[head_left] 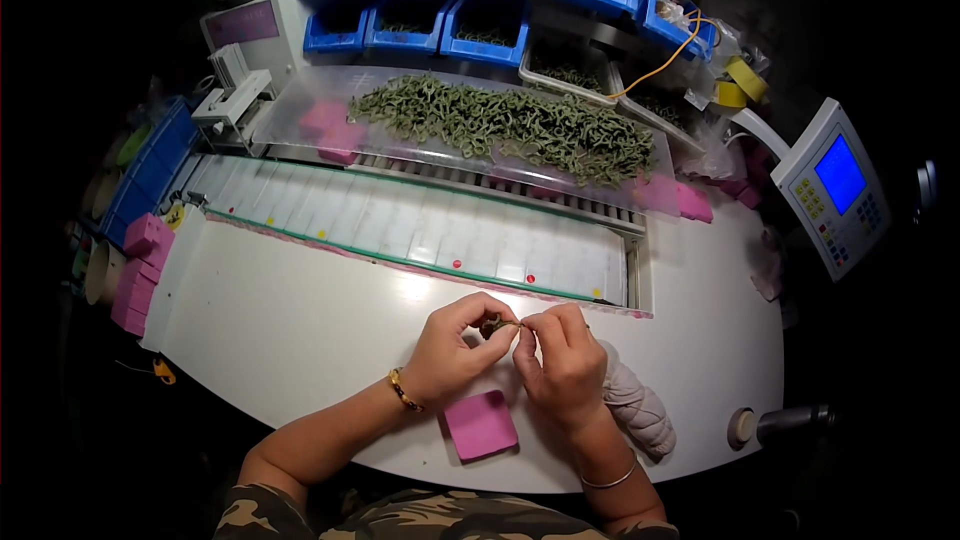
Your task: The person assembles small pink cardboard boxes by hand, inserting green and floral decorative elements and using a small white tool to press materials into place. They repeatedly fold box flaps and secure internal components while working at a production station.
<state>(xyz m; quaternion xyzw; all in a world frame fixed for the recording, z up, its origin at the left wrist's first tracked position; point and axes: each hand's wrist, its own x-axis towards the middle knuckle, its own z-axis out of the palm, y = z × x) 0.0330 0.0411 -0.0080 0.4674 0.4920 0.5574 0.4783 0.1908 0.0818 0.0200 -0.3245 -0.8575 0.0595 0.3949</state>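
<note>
A small dark, thin twisted strand [496, 324] is pinched between my hands over the white table; its exact kind is too small to make out. My left hand [452, 348], with a beaded bracelet at the wrist, has thumb and index finger closed on its thicker end. From the other side my right hand [565, 365] pinches the thin end, fingertips nearly touching the left ones. Just below the hands lies a pink square block [481, 426]. A pale grey quilted cloth roll [637, 404] rests beside my right wrist, partly behind that hand.
Beyond the hands runs a sectioned white conveyor [400, 230] with green edging. A clear sheet [300, 130] behind it bears a heap of curled green dried plant pieces [500, 125]. Blue bins [485, 25] line the back. A control panel [835, 185] stands right, pink blocks [140, 280] left.
</note>
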